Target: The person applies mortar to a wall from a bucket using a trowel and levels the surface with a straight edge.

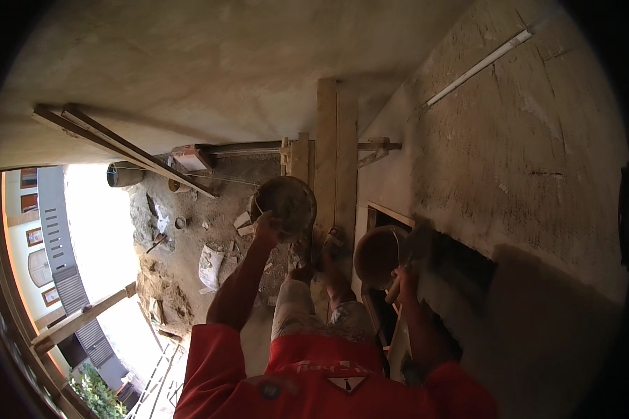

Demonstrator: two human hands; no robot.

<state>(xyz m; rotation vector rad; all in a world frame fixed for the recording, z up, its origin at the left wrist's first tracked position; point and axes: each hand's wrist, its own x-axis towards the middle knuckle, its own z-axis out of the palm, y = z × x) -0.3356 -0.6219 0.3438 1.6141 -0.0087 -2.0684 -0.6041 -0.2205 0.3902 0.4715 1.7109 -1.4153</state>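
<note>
My left hand point(268, 225) is closed on the thin handle of a dark bucket point(286, 206), its inside coated in grey material, held over the planks near my feet. My right hand point(404, 281) is wrapped round a wooden tool handle and the wire handle of a second bucket point(377, 258) at the right. The tool's dark blade point(417, 239), apparently a trowel, sticks up beside that bucket. My bare legs and feet are below me on narrow wooden planks point(346, 160), partly hidden by the left bucket.
Rough plastered wall point(510, 140) with a dark opening rises on my right. Long timbers point(119, 143) slant at the left. Far below lie sandy ground point(189, 209), a white sack point(210, 269) and more buckets point(124, 174). A wooden rail point(84, 318) crosses the bright open side.
</note>
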